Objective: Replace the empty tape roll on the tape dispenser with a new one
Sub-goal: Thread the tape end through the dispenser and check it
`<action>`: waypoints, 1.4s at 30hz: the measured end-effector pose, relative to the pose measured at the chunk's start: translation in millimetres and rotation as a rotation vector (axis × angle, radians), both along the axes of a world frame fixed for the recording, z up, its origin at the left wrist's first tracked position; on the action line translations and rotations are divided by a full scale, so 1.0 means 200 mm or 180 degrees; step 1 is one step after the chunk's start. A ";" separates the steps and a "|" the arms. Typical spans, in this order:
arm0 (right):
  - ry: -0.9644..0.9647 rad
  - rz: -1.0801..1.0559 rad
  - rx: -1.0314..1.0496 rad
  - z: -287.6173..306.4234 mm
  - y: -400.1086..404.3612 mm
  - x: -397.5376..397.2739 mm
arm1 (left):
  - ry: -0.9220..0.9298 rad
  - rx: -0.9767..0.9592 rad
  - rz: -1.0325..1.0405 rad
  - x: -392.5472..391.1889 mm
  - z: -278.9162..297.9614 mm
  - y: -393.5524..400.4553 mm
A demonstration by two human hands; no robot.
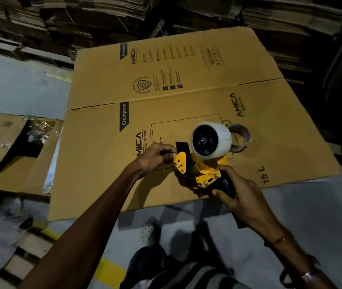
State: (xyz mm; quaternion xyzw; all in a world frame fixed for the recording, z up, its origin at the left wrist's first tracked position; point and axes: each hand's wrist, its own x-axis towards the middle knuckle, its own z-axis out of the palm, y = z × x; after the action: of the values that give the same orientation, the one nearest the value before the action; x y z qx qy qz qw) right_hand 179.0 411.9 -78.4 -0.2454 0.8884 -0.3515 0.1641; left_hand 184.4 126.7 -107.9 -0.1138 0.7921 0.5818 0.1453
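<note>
A yellow and black tape dispenser (pixel 204 171) is held above a flattened cardboard box (pixel 166 113). A full roll of clear tape (pixel 222 140) sits on its black hub. My right hand (pixel 241 197) grips the dispenser's black handle. At the dispenser's front end, beside the yellow side plate, the fingers of my left hand (pixel 155 155) pinch something; what they pinch is hard to make out. Behind the new roll, an empty brown cardboard core (pixel 242 135) lies on the flattened box.
An open carton (pixel 9 149) with clear plastic inside lies at the left. Stacks of flattened cardboard (pixel 103 19) rise along the back and right. Grey floor shows at the left and front, and my legs are at the bottom.
</note>
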 end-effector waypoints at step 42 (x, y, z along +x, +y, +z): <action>-0.0066 -0.1489 0.1396 -0.27 -0.47 0.83 | -0.0317 0.0499 -0.1284 -0.03 -0.25 -0.10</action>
State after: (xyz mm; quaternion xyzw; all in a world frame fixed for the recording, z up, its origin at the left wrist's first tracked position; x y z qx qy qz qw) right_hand 344.2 318.0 -131.4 0.0104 0.9736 -0.1823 0.1369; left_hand 178.7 105.8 -158.3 0.0299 0.7430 0.5945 0.3060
